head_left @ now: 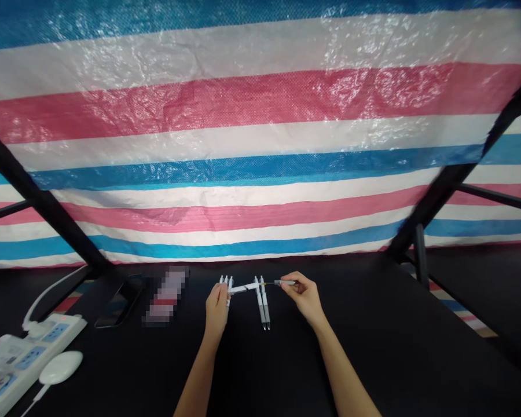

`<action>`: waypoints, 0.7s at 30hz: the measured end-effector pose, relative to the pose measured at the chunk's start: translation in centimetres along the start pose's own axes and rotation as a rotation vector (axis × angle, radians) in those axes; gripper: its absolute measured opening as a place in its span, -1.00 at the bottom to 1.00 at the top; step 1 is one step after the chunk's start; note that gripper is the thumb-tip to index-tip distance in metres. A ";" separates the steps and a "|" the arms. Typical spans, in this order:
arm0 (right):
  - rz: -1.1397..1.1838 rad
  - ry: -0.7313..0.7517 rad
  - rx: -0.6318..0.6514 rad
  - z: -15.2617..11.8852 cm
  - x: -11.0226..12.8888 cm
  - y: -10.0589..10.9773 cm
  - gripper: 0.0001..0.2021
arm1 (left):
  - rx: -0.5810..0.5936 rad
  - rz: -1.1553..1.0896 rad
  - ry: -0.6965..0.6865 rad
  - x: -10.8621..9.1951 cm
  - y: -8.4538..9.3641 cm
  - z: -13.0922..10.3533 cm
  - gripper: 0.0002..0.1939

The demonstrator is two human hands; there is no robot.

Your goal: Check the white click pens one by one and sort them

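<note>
My left hand [217,305] is closed on a white pen barrel [245,288], held nearly level above the black table. In my right hand [303,294] the fingers pinch the pen's grey front section [285,282]. A thin refill [269,284] bridges the gap between that section and the barrel. Whether its end sits inside the barrel I cannot tell. Below the barrel, two white pens [263,308] lie side by side with their grey tips towards me. Several more white pens [226,280] lie behind my left hand, which partly hides them.
At left a white power strip [35,359] carries plugs and a cable, with a round white charger [61,367] beside it. A dark phone [119,304] and a pixelated pinkish object [167,295] lie further back. Black frame legs [429,214] and a striped sheet [260,133] bound the table.
</note>
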State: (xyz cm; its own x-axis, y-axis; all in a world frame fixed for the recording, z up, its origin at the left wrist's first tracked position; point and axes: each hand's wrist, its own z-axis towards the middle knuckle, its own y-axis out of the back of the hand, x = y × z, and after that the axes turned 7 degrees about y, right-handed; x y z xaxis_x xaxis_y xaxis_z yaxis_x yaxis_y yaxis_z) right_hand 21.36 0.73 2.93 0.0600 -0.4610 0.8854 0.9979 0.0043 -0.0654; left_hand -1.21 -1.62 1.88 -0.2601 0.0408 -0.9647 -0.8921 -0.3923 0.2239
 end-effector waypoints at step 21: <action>0.041 -0.039 0.031 0.4 -0.2 1.8 -0.78 | -0.041 0.070 -0.091 -0.7 0.6 0.1 -0.60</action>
State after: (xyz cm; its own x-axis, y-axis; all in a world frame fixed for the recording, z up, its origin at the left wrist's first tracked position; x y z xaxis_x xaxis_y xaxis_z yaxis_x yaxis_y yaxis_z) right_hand 23.10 1.18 2.79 0.1015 -0.4249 0.8995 0.9948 0.0508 -0.0882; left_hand -1.54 -1.80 2.74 -0.3551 0.0951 -0.9300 -0.8555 -0.4341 0.2823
